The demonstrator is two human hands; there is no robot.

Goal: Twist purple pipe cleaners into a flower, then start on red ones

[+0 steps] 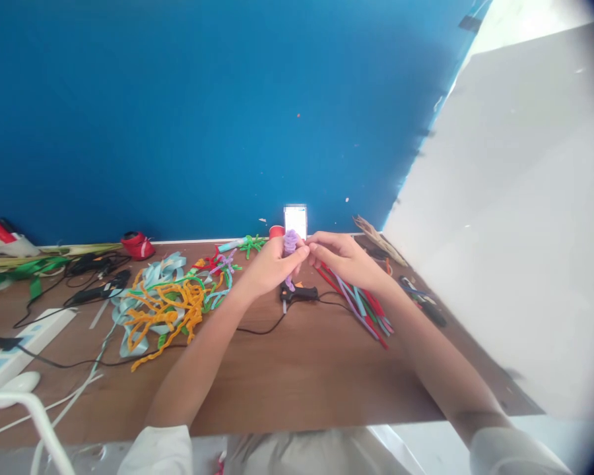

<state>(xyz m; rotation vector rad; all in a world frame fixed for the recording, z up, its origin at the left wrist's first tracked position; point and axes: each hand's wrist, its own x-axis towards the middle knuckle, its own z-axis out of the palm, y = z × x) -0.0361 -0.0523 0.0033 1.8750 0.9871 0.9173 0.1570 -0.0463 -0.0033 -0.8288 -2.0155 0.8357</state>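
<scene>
A purple fuzzy piece [290, 242], wound into a thick coil with a tail hanging down, is just right of the centre of the frame, raised in front of a lit phone screen [301, 226]. The left hand [274, 267] has it gripped between thumb and curled fingers. The right hand [339, 256] is bent inward, its thumb and fingertips drawn together close beside the left thumb; whether they pinch anything I cannot tell. Beneath the hands, near the centre, lies a black glue gun [301, 293] with its cord. Right of it, partly behind the right forearm, is a bundle of red, purple and light blue fuzzy stems [360, 305]. Left of centre sit tangled orange stems [178, 307] over pale blue ribbon [125, 305]. A white power strip [39, 332] is at lower left, all on a brown table [301, 382] against a blue wall [218, 119].
</scene>
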